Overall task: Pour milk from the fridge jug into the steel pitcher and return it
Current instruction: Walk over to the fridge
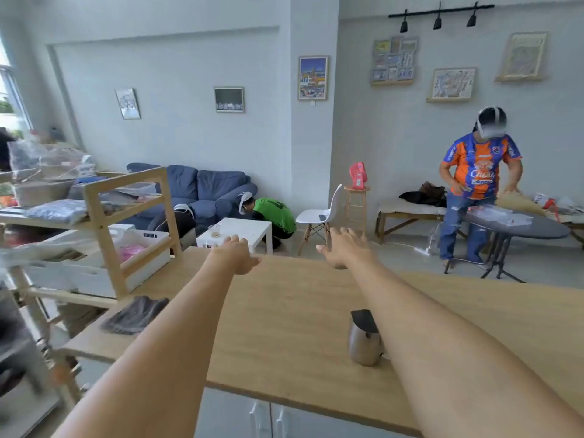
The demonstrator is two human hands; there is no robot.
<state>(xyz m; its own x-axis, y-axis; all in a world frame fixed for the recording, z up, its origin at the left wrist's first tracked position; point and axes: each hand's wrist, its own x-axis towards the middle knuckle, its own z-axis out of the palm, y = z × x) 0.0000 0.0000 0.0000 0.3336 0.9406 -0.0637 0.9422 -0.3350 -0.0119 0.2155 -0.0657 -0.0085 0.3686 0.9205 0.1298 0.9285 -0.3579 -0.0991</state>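
"Chang" across orange-and-blue jersey (482,170), partial "4" on green shirt (274,213)

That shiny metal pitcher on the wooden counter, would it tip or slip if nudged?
The steel pitcher looks rigid and probably light, since no milk is visible inside. Its polished wall may be slippery. Standing upright on the flat counter, it would likely slide before tipping.

A bright room with pale grey walls (177,74) and a light floor (395,263). 7 framed pictures hang on the walls, 4 of them on small wooden ledges at right under a black track with 3 spotlights (439,17). A blue sofa (205,191) stands against the far wall, a low white table (249,230) in front. Nearby are a white chair (319,213), a wooden stool (356,203), a bench (407,213) and a round dark table (518,227). Daylight enters from a window (9,90) at left, beside wooden shelving (126,216).
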